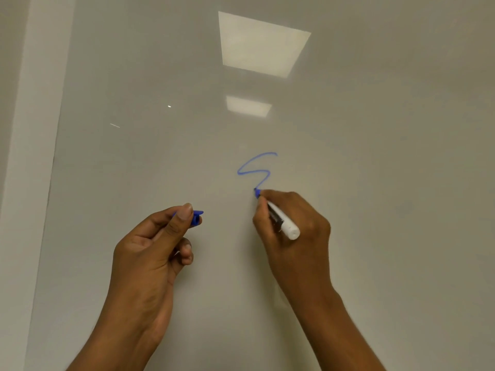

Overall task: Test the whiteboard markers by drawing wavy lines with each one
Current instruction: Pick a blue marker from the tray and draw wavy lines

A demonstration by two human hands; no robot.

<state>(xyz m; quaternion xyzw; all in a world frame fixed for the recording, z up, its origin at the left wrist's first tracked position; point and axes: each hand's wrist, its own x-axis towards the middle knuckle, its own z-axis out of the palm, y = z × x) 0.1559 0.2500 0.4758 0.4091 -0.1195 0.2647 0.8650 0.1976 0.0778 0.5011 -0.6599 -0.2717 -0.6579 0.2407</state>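
A glossy whiteboard fills the view. My right hand grips a white-barrelled blue marker, and its blue tip touches the board at the lower end of a blue wavy line. To the left, my left hand pinches the marker's blue cap between thumb and fingers, just off the board. Part of the marker barrel is hidden by my right fingers.
The whiteboard's left edge runs down beside a pale wall strip. Reflections of ceiling lights show on the upper board. The board surface around the blue line carries no other marks.
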